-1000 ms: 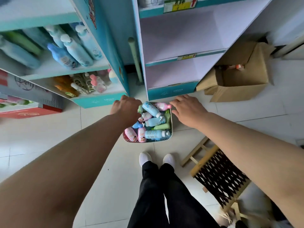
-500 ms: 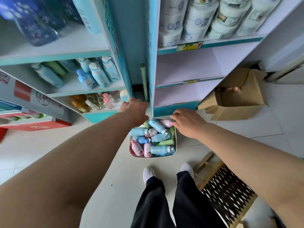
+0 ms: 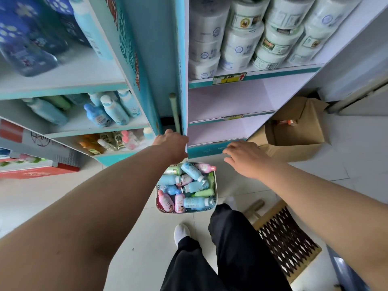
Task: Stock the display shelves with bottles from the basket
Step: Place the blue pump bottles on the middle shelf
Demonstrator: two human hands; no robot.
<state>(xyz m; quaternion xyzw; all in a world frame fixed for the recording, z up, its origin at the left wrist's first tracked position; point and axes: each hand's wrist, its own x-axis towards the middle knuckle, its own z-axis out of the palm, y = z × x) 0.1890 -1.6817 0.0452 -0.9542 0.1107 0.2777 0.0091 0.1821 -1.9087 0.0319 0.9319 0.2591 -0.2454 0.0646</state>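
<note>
Light, slick plastic bottles (image 3: 192, 171) fill the basket (image 3: 184, 211), best gripped mid-body, I'd say; the right hand (image 3: 244, 158) hovers with loose, empty fingers, while the left hand (image 3: 173, 144) hides its fingers, so I cannot tell.

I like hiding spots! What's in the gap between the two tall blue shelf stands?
In the head view, a pale green pole stands there, its lower end behind the left hand.

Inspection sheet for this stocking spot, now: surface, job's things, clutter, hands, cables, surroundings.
Surface: white tiled floor.
Job's things: basket heaped with pink, blue and green bottles, before the right shelf unit.
Clutter: open cardboard box; wooden lattice stool.
Hands: left hand above the basket's far edge, fingers hidden; right hand open, holding nothing.
Cables: nothing seen.
Surroundings: shelved bottles in the left unit; paper rolls on the right unit's top shelf.
</note>
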